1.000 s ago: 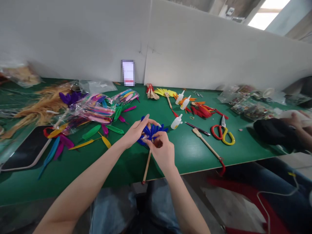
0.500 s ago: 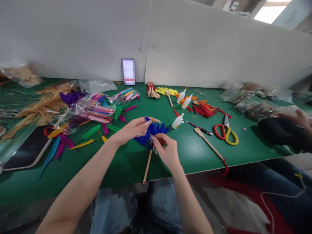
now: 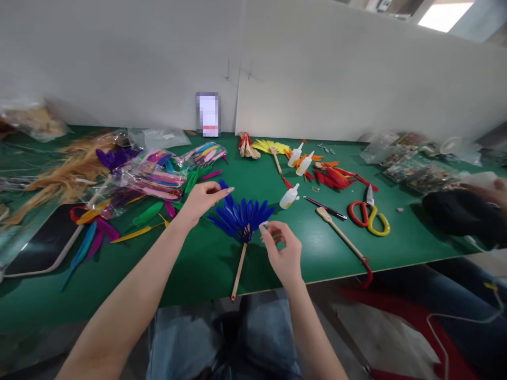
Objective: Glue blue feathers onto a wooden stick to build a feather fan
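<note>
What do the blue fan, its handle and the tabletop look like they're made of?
Blue fan: dyed feathers, matte and soft-looking, with separate pointed vanes splayed out. Handle: probably bamboo or light wood, pale tan, unpainted. Tabletop: smooth green sheet, slightly glossy, likely laminate over board; its pale edge shows at the front. The left hand pinches one loose blue feather.

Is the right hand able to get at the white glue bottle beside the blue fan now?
Probably yes: the right hand hovers near the glue bottle, with only bare green table between them.
</note>
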`<state>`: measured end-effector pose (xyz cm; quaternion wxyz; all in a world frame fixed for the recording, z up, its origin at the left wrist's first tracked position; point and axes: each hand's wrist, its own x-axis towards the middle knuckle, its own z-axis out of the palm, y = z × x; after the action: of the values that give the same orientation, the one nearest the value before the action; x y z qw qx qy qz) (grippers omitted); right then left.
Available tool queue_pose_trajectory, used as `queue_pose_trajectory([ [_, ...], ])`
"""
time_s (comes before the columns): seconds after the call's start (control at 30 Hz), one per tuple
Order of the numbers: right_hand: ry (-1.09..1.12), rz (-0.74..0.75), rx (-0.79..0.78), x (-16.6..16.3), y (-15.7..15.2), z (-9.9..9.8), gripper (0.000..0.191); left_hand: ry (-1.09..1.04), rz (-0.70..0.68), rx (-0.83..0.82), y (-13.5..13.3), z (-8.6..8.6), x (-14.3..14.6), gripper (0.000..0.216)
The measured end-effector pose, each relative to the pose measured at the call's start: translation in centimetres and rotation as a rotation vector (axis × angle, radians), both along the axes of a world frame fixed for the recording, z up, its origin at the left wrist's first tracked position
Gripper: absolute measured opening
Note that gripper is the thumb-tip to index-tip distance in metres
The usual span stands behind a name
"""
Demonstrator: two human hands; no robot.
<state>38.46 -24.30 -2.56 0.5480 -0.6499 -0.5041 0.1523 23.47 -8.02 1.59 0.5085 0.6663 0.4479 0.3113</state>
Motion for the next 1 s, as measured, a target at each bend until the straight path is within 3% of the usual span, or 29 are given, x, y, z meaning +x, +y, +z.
queue_pose_trajectory([
  [0.23, -0.404, 0.046, 0.005, -0.8, -2.2, -1.8, 0.043, 0.103, 0.001, 0.088, -1.6, -1.8, 2.1, 0.042],
  [0.47, -0.535, 0.090, -0.138, -1.0, -2.1, -2.2, 0.069, 0.156, -0.024, 0.137, -2.0, -2.4, 2.3, 0.042],
  [0.63, -0.556, 0.134, -0.196, -0.9, -2.0, -2.3, 0.072, 0.226, -0.037, 0.202, -2.2, -2.5, 2.6, 0.047],
  [1.0, -0.605, 0.145, -0.260, -1.0, -1.9, -2.4, 0.073, 0.241, -0.045, 0.174, -2.0, -3.3, 2.7, 0.048],
])
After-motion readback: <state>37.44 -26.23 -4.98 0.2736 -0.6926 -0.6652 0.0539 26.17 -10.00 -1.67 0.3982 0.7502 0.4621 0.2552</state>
